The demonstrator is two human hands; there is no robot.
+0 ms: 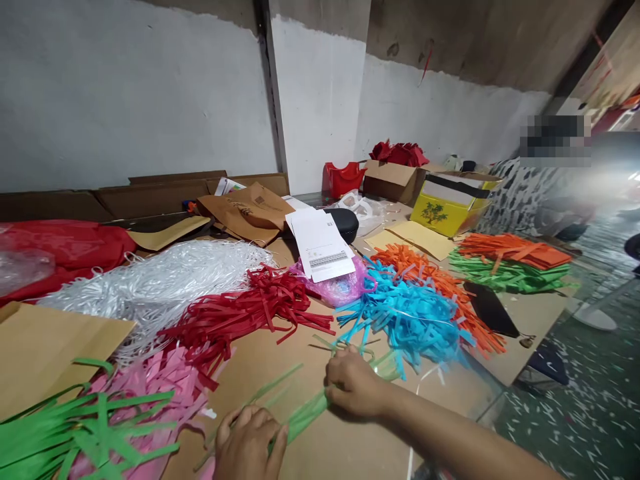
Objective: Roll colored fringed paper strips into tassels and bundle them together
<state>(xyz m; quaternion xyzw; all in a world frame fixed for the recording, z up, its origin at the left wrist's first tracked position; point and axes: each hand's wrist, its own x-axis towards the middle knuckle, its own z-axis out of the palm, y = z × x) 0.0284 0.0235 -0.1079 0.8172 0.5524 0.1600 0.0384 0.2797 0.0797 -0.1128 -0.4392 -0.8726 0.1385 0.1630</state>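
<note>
A bundle of light green strips (307,415) lies slantwise over the brown cardboard table top. My left hand (251,443), at the bottom of the view, has its fingers curled over the lower left end of the bundle. Further up and to the right, my right hand (354,383) is closed around the same bundle, and loose green ends stick out beyond it. Pink strips (150,387) and brighter green strips (95,433) lie left of my left hand. Blue strips (410,313) are just beyond my right hand.
Red strips (250,307), white cords (170,273) and orange strips (450,287) lie across the table. White papers (320,243) rest on a pink bag (343,287). Behind stand a yellow box (445,207) and a cardboard box (393,180). A dark phone-like object (490,310) lies at right.
</note>
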